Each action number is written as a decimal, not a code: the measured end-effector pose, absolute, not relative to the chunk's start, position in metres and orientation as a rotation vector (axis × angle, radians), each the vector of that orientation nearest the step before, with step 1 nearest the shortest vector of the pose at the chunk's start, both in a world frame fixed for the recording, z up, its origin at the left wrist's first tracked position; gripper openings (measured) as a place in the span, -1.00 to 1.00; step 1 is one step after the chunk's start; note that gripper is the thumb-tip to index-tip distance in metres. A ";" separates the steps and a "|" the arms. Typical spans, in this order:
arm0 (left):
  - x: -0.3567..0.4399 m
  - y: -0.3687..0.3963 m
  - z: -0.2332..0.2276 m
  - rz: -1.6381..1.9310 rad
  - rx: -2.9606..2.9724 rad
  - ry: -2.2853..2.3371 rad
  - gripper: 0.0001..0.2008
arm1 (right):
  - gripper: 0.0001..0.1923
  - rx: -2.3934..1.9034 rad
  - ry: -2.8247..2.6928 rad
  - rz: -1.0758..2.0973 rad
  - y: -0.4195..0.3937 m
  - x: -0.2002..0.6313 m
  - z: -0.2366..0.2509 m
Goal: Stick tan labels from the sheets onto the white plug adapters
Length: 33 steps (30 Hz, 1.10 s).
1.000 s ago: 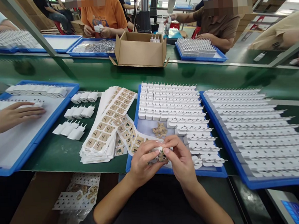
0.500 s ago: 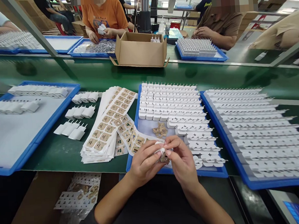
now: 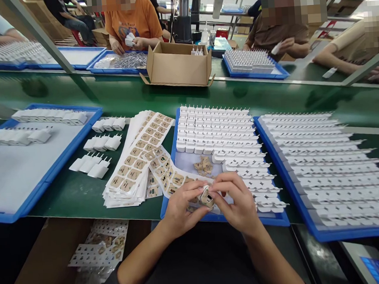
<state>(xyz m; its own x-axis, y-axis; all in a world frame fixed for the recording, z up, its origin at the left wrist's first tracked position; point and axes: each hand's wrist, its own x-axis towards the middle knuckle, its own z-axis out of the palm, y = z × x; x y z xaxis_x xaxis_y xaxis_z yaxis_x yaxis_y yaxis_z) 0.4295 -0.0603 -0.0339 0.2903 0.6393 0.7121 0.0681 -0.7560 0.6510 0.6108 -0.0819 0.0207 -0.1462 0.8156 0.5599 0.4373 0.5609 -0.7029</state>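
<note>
A white plug charger (image 3: 207, 198) with a brown sticker on its port face is between my hands, above the front edge of the middle blue tray (image 3: 176, 156). My left hand (image 3: 183, 206) grips its left side, thumb beneath and fingers over the top. At its right edge my right hand (image 3: 234, 199) pinches with thumb and fingertips; whether they hold the sticker's edge or just the body is hard to see. Just left lies a sheet of brown stickers (image 3: 160, 161), its end reaching under my hands. Small brown peeled pieces (image 3: 203, 165) lie in the tray behind the charger.
Rows of white chargers (image 3: 214, 125) fill much of the middle tray; the right tray (image 3: 312, 220) holds more. To the left are a sticker stack (image 3: 124, 190), loose chargers (image 3: 97, 169) and another blue tray (image 3: 49, 177). Co-workers sit beyond an open cardboard box (image 3: 179, 67).
The charger has turned so its stickered port face shows more fully. My right hand has shifted slightly right, its fingers less wrapped over the charger. Across the line, a co-worker's hand has lifted a white piece.
</note>
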 end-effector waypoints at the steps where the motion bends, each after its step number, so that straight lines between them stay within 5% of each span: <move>1: 0.429 -0.061 -0.033 1.462 2.034 0.680 -0.59 | -0.78 -1.002 -1.790 0.403 -0.084 0.610 0.018; 7: 0.417 -0.060 -0.027 1.404 1.976 0.927 -0.52 | -0.86 -1.022 -1.522 0.440 -0.088 0.612 0.007; 15: 0.340 -0.058 -0.041 1.613 1.768 1.480 -0.44 | -0.70 -1.507 -1.779 -0.198 -0.047 0.617 -0.014; 26: 0.147 -0.053 -0.092 1.529 1.299 2.492 -0.52 | -0.70 -1.378 -1.920 0.020 -0.039 0.619 -0.021; 33: 0.144 -0.045 -0.093 1.479 1.422 2.624 -0.46 | -0.69 -1.421 -2.090 0.289 -0.053 0.627 -0.027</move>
<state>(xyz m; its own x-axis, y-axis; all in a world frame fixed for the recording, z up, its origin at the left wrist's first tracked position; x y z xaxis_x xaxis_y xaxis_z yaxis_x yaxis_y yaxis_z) 0.1436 -0.0452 -0.0930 -0.6209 0.5833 0.5237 0.7500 0.2479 0.6132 0.6273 -0.0527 -0.0266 -0.2566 0.9024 0.3462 0.7744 0.4063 -0.4851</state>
